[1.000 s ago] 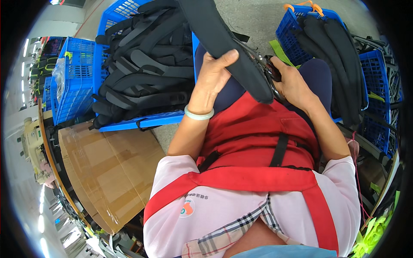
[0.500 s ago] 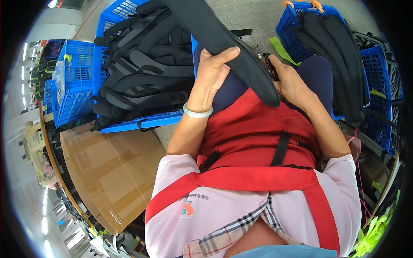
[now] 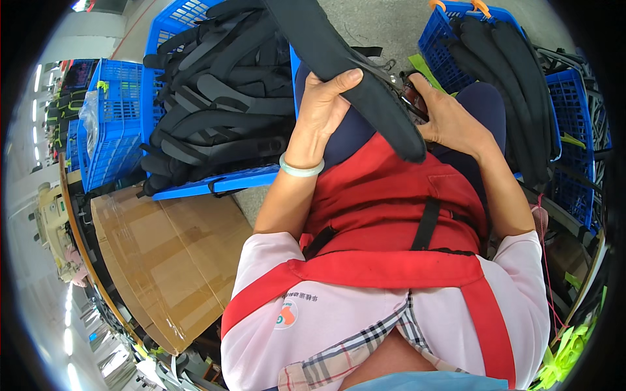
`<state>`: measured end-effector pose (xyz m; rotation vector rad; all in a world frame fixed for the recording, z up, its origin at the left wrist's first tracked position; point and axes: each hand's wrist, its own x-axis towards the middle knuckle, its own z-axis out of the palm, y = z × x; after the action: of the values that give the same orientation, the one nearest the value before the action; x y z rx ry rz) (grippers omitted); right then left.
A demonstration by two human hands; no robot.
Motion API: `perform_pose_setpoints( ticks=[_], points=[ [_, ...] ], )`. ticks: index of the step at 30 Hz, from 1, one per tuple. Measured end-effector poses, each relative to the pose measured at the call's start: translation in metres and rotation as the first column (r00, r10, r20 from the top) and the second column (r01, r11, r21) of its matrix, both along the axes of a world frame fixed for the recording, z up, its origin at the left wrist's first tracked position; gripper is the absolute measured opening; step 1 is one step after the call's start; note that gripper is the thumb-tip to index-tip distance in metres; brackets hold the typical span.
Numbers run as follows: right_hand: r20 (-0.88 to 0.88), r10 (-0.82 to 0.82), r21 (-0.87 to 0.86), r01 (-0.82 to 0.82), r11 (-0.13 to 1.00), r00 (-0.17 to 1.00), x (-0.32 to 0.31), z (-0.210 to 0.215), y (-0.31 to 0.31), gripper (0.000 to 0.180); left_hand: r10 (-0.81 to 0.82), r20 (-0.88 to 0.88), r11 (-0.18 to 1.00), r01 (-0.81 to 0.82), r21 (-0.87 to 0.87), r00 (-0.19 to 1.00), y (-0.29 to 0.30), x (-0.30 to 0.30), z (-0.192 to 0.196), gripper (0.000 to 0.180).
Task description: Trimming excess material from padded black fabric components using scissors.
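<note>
A long black padded strap (image 3: 375, 98) with a rounded end slants over my lap. My left hand (image 3: 324, 107) grips its left edge, thumb on top and the other fingers underneath. Close to the strap's right edge, my right hand (image 3: 450, 117) is closed around a small pair of scissors (image 3: 411, 98) with dark reddish handles. Their metal part lies along the strap's edge, and the blade tips cannot be made out clearly. The strap's upper end runs out past the top of the picture.
At left, a blue crate (image 3: 215, 189) is heaped with similar black straps. Another blue crate (image 3: 433, 39) at right has long black straps hanging over it. A cardboard sheet (image 3: 169, 260) lies at lower left, and yellow-green strips (image 3: 567, 355) bunch at lower right.
My right hand has shifted slightly and its fingers have opened wider around the scissors, showing more of the handles. The strap and my left hand have barely moved.
</note>
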<state>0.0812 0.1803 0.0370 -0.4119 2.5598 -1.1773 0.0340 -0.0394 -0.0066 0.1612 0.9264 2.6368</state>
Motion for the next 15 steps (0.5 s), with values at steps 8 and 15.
perform_pose_setpoints(
  ticks=[8, 15],
  points=[
    [-0.045, -0.039, 0.006, 0.039, 0.999, 0.998, 0.000, -0.019, -0.005, 0.040, 0.000, 0.007, 1.000, 0.000, 0.021, 1.000, 0.003, -0.003, -0.002, 0.020],
    [-0.130, -0.001, 0.021, 0.003, 1.000, 0.992, 0.000, -0.013, -0.006, 0.040, -0.023, 0.000, 1.000, 0.023, 0.009, 1.000, 0.000, 0.001, -0.004, 0.021]
  ],
)
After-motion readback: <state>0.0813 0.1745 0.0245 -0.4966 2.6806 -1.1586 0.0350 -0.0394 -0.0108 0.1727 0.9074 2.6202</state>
